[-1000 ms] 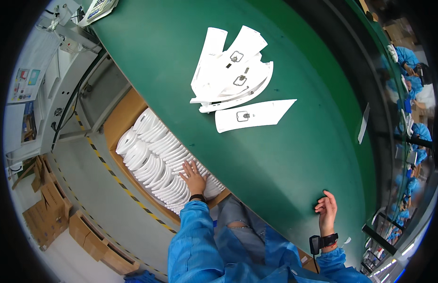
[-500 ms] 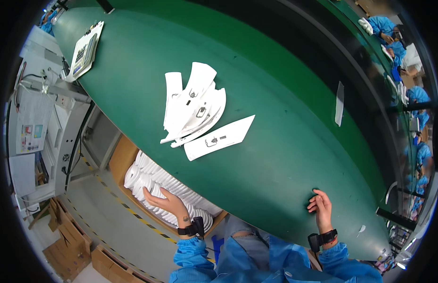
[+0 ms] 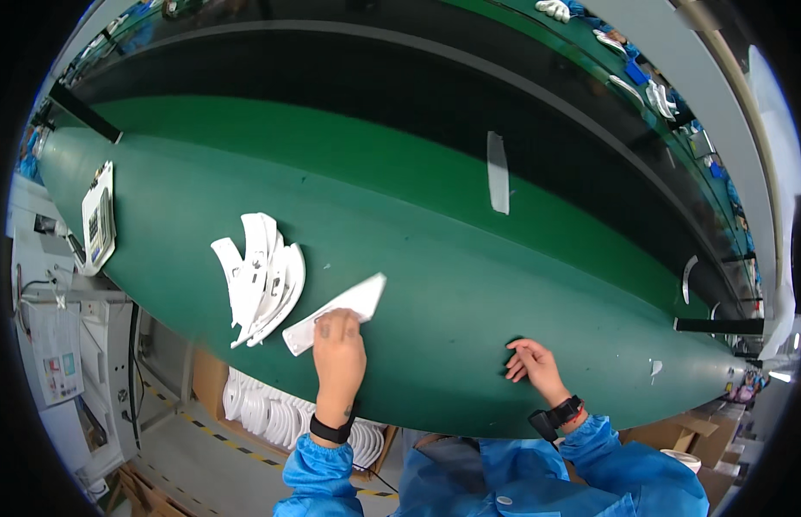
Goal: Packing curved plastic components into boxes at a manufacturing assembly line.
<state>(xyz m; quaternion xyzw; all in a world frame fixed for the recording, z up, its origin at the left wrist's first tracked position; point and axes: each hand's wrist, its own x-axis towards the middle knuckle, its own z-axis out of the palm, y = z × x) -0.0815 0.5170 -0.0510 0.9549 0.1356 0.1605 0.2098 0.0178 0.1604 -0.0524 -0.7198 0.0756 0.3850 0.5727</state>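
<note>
White and pointed at one end, the loose panel [image 3: 364, 297] is seen over the green surface [image 3: 435, 345], just right of a fanned pile of curved white pieces [image 3: 271, 276]. Its near edge is partly covered by the left hand [image 3: 340, 351], whose fingers are bent down against it; whether the panel is pinched in the grip or only touched cannot be told, the fingertips being hidden. The right hand [image 3: 535, 366] is held empty over the surface, well apart from the panel, its grip loose and half curled. Dark bands are worn on both wrists, and the forearms are covered by blue sleeves [image 3: 317, 470]. Below the surface's near edge, a cardboard carton [image 3: 209, 379] is filled with rows of white parts [image 3: 271, 418].
</note>
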